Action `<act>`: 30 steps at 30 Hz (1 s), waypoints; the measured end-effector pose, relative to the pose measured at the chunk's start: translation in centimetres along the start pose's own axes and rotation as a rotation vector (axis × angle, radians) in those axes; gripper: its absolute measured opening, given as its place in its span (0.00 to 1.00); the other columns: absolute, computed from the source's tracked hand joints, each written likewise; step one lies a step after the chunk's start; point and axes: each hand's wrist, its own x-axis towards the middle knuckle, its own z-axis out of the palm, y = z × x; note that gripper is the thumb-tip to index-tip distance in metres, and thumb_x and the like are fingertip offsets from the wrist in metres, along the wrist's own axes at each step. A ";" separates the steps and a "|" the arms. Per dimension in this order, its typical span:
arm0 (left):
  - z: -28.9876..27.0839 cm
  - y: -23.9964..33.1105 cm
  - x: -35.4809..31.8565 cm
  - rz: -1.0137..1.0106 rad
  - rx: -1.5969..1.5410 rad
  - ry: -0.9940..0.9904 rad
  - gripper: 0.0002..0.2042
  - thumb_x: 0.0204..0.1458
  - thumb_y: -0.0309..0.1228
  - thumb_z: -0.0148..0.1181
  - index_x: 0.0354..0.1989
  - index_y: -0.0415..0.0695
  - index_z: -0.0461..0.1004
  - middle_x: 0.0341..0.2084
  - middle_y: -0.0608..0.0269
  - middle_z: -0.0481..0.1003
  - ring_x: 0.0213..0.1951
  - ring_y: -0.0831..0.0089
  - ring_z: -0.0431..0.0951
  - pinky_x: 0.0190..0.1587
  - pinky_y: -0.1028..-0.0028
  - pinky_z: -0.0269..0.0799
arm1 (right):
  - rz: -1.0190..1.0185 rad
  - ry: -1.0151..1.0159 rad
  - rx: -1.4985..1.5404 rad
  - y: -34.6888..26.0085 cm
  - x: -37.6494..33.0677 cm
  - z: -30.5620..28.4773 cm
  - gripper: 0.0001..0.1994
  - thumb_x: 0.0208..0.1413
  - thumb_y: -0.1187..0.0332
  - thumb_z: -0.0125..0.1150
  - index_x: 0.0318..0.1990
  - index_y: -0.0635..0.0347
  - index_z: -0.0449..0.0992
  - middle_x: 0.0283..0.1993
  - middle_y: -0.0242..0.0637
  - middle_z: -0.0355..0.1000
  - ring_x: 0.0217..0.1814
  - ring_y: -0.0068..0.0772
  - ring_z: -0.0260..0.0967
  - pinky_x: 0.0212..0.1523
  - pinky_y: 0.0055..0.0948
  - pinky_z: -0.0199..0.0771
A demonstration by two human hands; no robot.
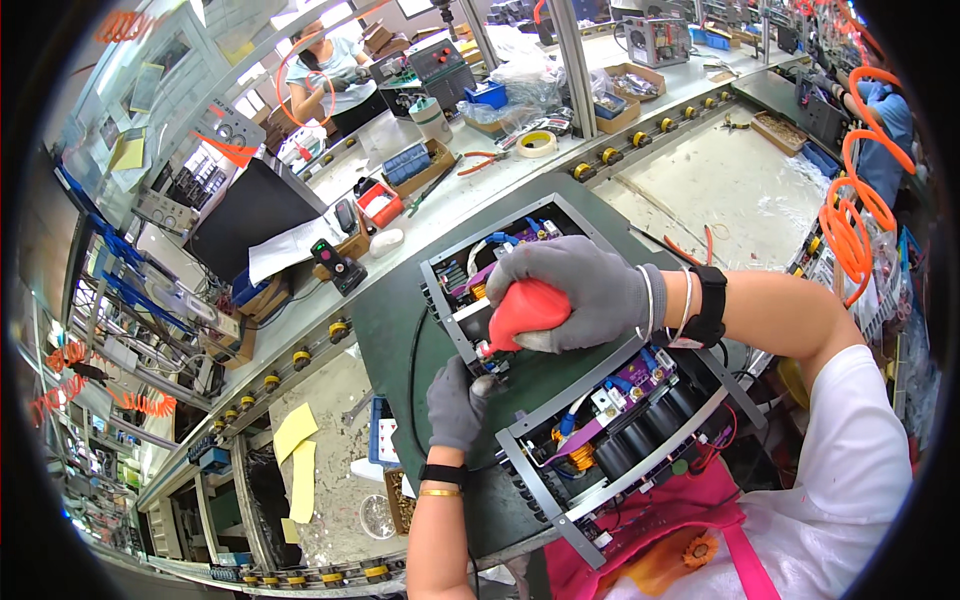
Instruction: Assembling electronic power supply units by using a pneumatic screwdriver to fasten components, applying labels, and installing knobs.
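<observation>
red blower bulb (527,308) squeezed in right hand (585,290) fingers (left hand (458,405) grips chassis (560,385)).

Left of the open metal chassis (560,330), a dark blank monitor screen (245,215) stands tilted with a white paper sheet (290,248) at its foot, small cardboard boxes (620,90) sit beyond it, and yellow paper notes (298,455) lie below-left.

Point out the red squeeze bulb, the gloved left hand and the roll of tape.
red squeeze bulb (527,310), head view, on its rounded body.
left hand (455,405), head view, back of the glove.
roll of tape (537,143), head view, on its ring.
</observation>
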 end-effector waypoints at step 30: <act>-4.5 0.5 12.3 -0.663 -0.383 -0.170 0.36 0.50 0.70 0.36 0.29 0.46 0.74 0.15 0.67 0.69 0.17 0.78 0.68 0.17 0.78 0.60 | -0.201 0.185 -0.029 7.2 2.9 0.2 0.21 0.39 0.68 0.70 0.42 0.57 0.70 0.41 0.39 0.73 0.44 0.42 0.73 0.45 0.34 0.74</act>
